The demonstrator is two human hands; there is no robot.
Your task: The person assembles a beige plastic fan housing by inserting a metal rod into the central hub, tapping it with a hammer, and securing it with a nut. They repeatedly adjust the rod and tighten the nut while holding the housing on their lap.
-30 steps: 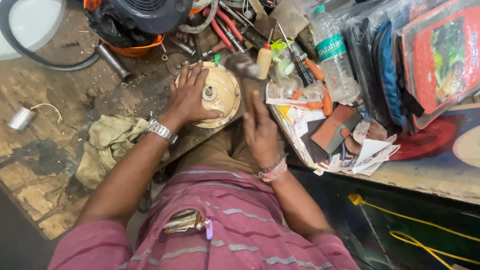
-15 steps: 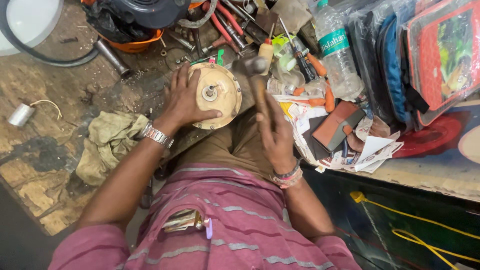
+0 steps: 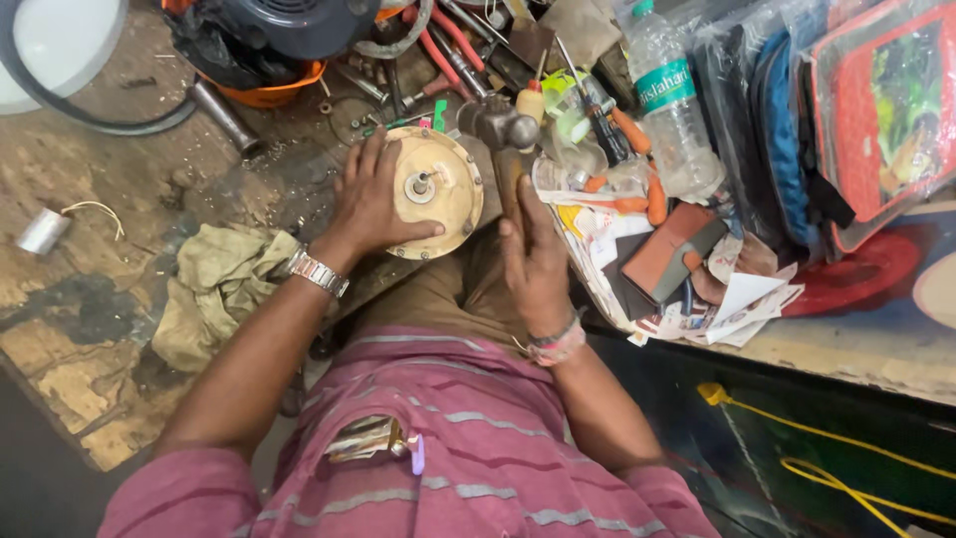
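Note:
A round cream-coloured metal motor cover with a short shaft at its centre rests on my lap at the edge of the wooden workbench. My left hand, with a metal watch at the wrist, holds its left side, thumb laid along the lower rim. My right hand grips the wooden handle of a hammer. The hammer's metal head is just above and right of the cover's upper rim.
A crumpled khaki rag lies left of my forearm. Pliers, screwdrivers and a plastic water bottle crowd the bench behind. Papers, a brown block and wrapped bags sit to the right. A small metal cylinder lies far left.
My right hand has shifted with the hammer, whose head now sits sharp and close to the cover's upper right rim. My left hand stays on the cover.

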